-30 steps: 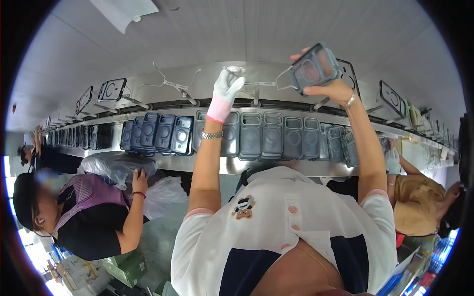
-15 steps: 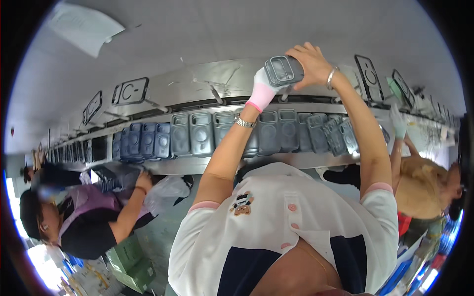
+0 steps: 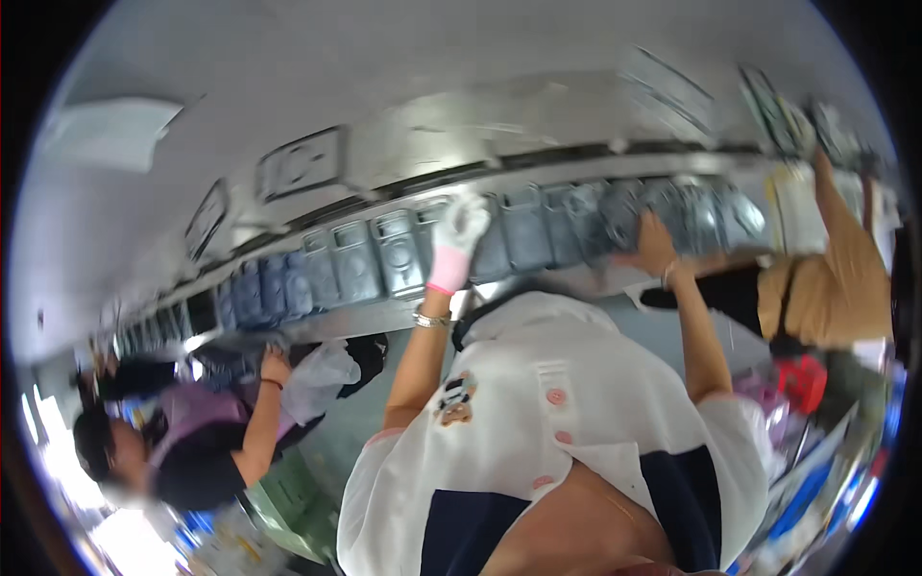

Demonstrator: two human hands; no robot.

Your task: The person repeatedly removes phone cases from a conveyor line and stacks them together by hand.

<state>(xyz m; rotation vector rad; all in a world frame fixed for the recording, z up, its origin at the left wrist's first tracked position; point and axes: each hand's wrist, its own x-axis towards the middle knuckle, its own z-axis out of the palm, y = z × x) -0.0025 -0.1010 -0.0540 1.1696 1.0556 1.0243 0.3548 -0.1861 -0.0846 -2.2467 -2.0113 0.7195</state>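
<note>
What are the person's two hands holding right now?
Cannot be told: the white-gloved left hand and bare right hand rest on the row of grey moulded trays, too blurred to show any grip.

The long row of grey moulded trays [image 3: 538, 230] ran unbroken along the line, each tray touching its neighbour, so no gap between them let a hand through. The gloved left hand [image 3: 459, 226] already lay against the row near its middle, and the bare right hand [image 3: 651, 248] pressed on it further right. Above the row a metal rail [image 3: 432, 178] closed in tightly. At the row's left end a seated person's raised arm [image 3: 264, 422] blocked approach; at the right end another person in tan [image 3: 831, 269] stood close. Below the row's middle, open room remained.
</note>
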